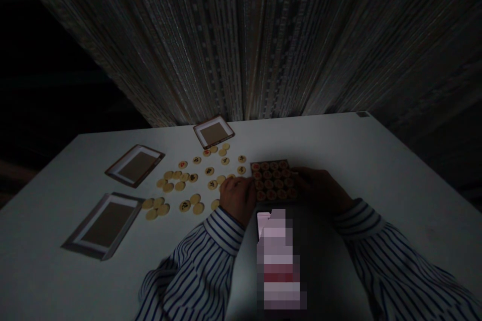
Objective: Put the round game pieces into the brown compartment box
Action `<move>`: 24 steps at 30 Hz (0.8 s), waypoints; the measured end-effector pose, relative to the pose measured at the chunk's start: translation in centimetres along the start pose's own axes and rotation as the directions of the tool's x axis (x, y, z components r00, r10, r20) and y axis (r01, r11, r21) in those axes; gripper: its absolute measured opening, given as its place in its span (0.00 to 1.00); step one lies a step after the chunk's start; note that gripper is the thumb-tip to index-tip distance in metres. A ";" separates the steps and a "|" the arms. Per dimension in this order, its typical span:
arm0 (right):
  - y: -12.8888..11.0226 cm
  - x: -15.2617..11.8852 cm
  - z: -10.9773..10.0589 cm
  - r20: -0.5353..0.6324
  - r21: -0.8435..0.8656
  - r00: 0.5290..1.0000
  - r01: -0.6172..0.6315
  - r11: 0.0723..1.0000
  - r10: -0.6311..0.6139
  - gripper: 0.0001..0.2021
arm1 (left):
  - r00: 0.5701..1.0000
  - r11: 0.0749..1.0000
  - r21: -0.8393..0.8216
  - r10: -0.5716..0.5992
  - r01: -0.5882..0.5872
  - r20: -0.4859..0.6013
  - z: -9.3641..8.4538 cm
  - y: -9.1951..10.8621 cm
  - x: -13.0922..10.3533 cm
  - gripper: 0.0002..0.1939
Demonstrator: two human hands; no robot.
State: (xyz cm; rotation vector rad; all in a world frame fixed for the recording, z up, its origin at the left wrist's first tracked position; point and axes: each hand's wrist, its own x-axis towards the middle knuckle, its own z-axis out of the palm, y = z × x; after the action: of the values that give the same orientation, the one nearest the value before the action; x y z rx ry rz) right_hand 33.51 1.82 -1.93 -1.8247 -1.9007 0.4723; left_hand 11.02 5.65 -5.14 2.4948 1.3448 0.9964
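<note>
A square box (274,180) filled with rows of round pieces with red characters lies on the white table. My left hand (238,197) is at its left edge, fingers bent against the side. At the right edge my right hand (320,188) holds the box, its fingers curled and dim in shadow. Left of the box, many loose round wooden pieces (179,186) are scattered, some showing black or red characters, others plain side up. A few of them are partly hidden behind my left hand.
Three framed flat trays stand on the left: one at the back (214,132), one at the middle left (135,165), one nearer (108,225). A lit, pixelated phone (278,261) lies between my forearms. A curtain (248,35) hangs behind the table (391,180).
</note>
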 end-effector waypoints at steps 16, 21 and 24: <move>0.5 0.1 0.0 -0.123 0.001 0.991 -0.059 0.998 0.059 0.14 | 1.000 1.000 -0.011 0.020 -0.020 -0.021 -0.6 0.0 0.2 0.10; 1.3 0.3 -0.2 -0.222 -0.019 0.974 -0.055 0.998 0.049 0.12 | 0.984 0.992 -0.112 -0.071 0.052 -0.166 -1.5 -0.6 0.6 0.10; 1.5 0.5 -0.5 -0.254 0.027 0.965 -0.053 0.998 0.058 0.13 | 0.956 0.965 -0.214 -0.197 0.150 -0.217 -2.4 -0.9 1.0 0.09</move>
State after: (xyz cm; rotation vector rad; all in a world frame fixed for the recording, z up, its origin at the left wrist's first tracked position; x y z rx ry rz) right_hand 35.05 2.35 -2.30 -1.8319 -1.6702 0.2583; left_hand 9.34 6.53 -3.21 2.1269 1.4223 1.3466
